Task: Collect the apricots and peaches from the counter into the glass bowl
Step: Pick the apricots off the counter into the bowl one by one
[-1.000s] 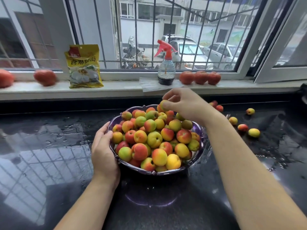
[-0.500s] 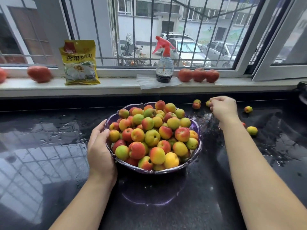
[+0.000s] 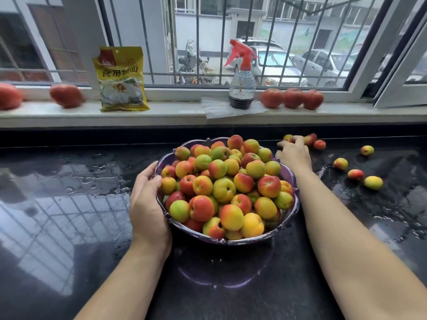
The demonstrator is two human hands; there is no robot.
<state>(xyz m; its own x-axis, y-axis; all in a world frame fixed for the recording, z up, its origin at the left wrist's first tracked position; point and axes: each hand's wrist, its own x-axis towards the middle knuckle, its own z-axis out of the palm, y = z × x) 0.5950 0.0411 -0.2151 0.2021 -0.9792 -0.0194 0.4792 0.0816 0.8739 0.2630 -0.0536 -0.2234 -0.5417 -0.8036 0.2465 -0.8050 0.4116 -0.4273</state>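
Fingers [image 3: 283,144] spread over two of seven loose fruits [image 3: 340,163] (left hand [image 3: 147,204] cups bowl [image 3: 290,174]).

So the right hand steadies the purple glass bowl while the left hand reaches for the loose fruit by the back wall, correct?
Not quite: the hands are swapped. The head view shows the left hand steadying the bowl, while the right hand reaches for the loose fruit.

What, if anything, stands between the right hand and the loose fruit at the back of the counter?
Nothing visible does. The right hand already reaches the back fruits, its fingers among them. Their way to the glass bowl, just left of the hand, is bare wet counter, though the bowl is heaped high.
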